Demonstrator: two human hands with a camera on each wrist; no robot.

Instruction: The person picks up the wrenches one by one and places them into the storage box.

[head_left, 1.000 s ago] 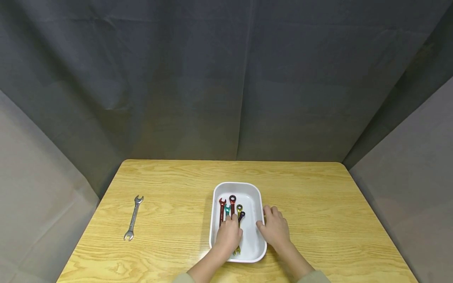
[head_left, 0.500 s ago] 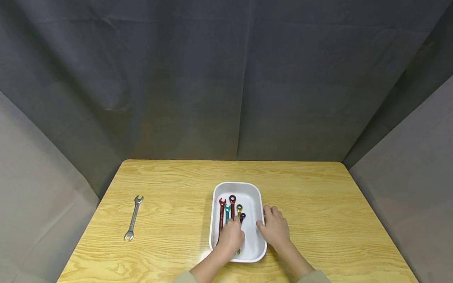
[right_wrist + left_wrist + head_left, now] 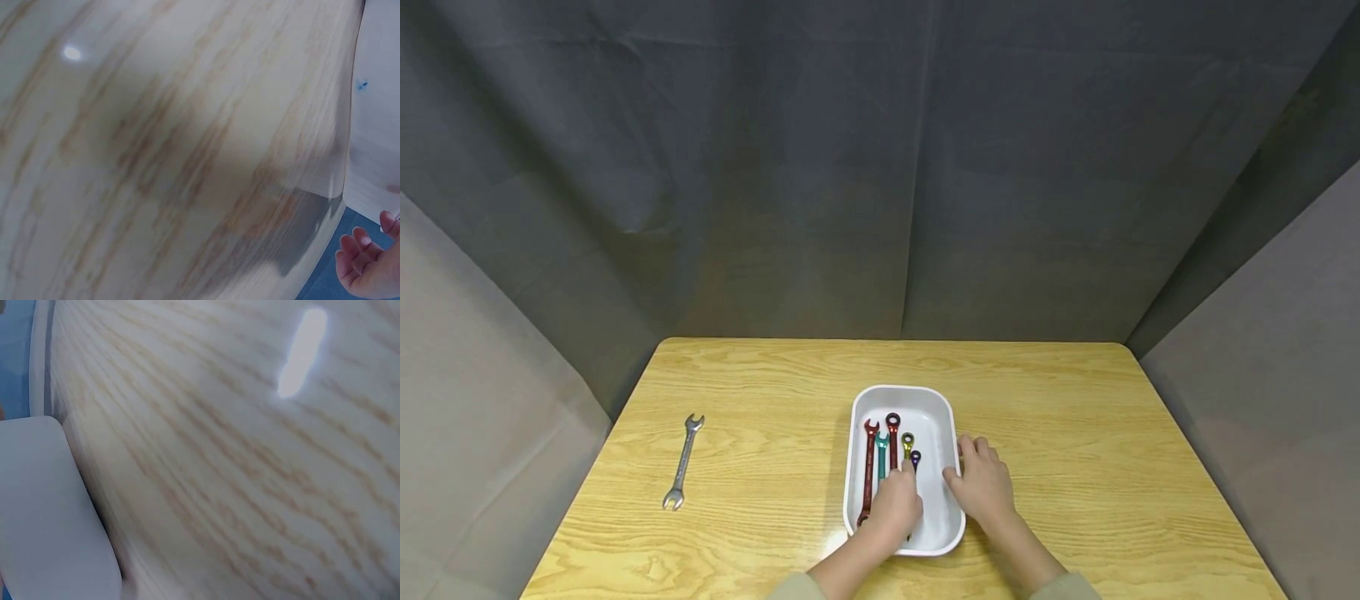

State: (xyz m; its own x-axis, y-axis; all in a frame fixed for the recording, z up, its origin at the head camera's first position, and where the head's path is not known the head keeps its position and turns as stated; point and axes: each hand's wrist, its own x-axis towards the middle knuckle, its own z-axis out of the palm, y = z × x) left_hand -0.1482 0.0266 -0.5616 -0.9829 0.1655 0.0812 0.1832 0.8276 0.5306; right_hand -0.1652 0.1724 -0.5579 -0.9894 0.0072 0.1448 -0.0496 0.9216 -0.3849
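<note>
A white rectangular tray (image 3: 940, 417) stands on the wooden table, its outer wall (image 3: 50, 500) also showing in the left wrist view. Inside lie wrenches side by side: a long red one (image 3: 869, 467), a teal one (image 3: 882, 454), another red one (image 3: 892, 433), a yellow-green one (image 3: 907, 440) and a small purple one (image 3: 916, 457). My left hand (image 3: 895, 504) is over their lower parts, its index fingertip at the yellow-green and purple wrenches; whether it pinches either is hidden. My right hand (image 3: 983, 483) holds the tray's right wall, thumb at the rim, fingers along the outside.
A silver open-end wrench (image 3: 683, 462) lies alone on the left of the table (image 3: 760, 433). Dark grey curtains (image 3: 775, 208) stand behind the table, with lighter panels (image 3: 475, 375) at the sides.
My left hand has shifted slightly right and toward me, uncovering more of the red and teal wrenches. The purple wrench has turned from slanted to nearly upright in view. The right hand stays put.
</note>
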